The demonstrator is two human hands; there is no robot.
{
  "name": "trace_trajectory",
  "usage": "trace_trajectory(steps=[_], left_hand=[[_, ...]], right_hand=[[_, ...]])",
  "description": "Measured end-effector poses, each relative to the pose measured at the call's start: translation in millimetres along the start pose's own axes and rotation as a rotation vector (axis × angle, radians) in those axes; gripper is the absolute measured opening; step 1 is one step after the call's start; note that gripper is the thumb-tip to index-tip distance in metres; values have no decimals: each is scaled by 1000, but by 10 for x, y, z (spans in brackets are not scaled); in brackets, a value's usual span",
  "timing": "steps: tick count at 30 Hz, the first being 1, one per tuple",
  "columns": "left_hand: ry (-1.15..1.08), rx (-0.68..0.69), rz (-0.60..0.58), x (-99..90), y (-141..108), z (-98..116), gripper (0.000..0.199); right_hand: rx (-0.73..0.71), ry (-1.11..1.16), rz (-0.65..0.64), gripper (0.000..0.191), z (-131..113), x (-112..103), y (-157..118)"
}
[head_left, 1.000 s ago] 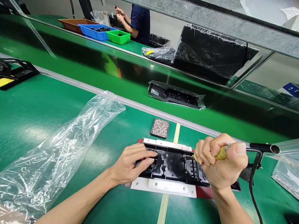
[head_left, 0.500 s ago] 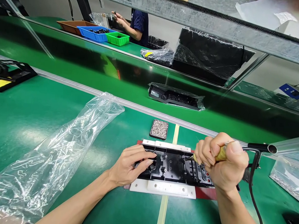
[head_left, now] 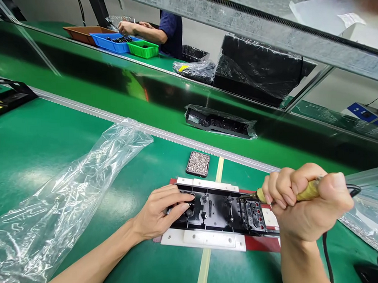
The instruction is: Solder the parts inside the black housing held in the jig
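A long black plastic housing (head_left: 219, 209) lies open side up in a white-and-red fixture (head_left: 203, 239). My left hand (head_left: 162, 211) is over the housing's left end, thumb and forefinger closed on a small black part (head_left: 190, 205); its exact kind is hidden. My right hand (head_left: 305, 201) grips the yellow-wrapped handle of a soldering iron (head_left: 262, 194). The iron's tip points left, over the housing's upper edge right of the middle; whether it touches cannot be told. A black cord leaves the handle's back end.
A small tray of metal pieces (head_left: 198, 164) stands behind the fixture. A clear plastic bag (head_left: 80, 187) lies to the left. A bagged black housing (head_left: 221, 122) rests beyond the metal rail. Across, a co-worker's hands reach over blue and green bins (head_left: 144, 50).
My right hand has moved right with the soldering iron, which now lies flatter, uncovering more of the housing's right end. My left hand stays put. The co-worker's hands have lowered toward the bins.
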State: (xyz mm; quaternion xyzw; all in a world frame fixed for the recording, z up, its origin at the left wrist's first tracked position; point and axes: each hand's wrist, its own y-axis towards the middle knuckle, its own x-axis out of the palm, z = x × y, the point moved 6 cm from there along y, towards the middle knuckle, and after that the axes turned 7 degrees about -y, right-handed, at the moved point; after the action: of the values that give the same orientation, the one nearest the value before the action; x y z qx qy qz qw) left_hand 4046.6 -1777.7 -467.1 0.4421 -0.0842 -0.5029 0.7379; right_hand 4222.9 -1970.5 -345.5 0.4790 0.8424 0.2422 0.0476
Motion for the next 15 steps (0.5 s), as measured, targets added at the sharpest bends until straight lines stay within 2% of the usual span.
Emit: trace_trajectory(steps=[6, 15], left_hand=[[-2, -2, -11, -4, -6, -13, 23], [-33, -31, -18, -12, -44, -43, 25]], right_hand=[[2, -10, 134, 42, -51, -201, -21], [122, 71, 60, 49, 47, -280, -101]])
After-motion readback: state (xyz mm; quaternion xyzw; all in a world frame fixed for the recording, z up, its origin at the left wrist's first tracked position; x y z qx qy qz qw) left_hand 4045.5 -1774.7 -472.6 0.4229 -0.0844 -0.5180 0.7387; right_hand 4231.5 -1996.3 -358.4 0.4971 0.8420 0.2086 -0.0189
